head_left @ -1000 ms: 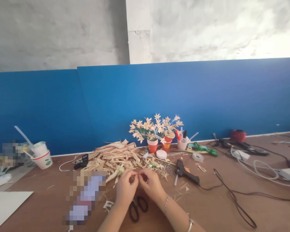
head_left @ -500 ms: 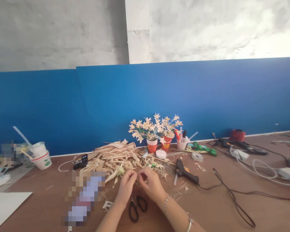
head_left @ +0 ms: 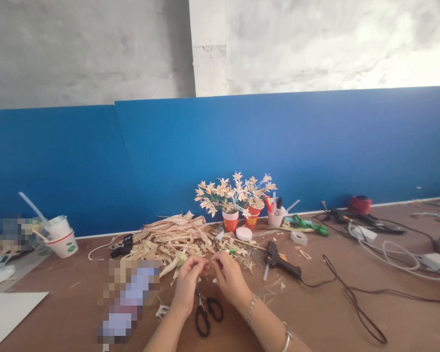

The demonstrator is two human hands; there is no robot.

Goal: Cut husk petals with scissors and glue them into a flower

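Observation:
My left hand [head_left: 189, 282] and my right hand [head_left: 230, 278] meet fingertip to fingertip over the near middle of the table. Both are closed in a pinch. Whatever lies between the fingertips is too small to make out; small pale bits show just below them. Black-handled scissors [head_left: 202, 320] lie on the table under my hands, blades pointing away. Right beyond my fingers spreads a heap of dry corn husks [head_left: 176, 232]. A black glue gun [head_left: 278, 261] rests to the right of my right hand, its cord trailing right.
Pale husk flowers [head_left: 220, 193] stand in red paper cups [head_left: 230, 222] behind the heap. A white round lid [head_left: 244, 233], a tape roll [head_left: 299, 238] and green ribbon [head_left: 310, 225] lie nearby. Looped cables [head_left: 352, 293] cover the right side. A white cup [head_left: 64, 243] stands left.
My hands have shifted slightly and the left hand has turned a little, its fingertips now against those of the right. Small pale bits now show below the fingers.

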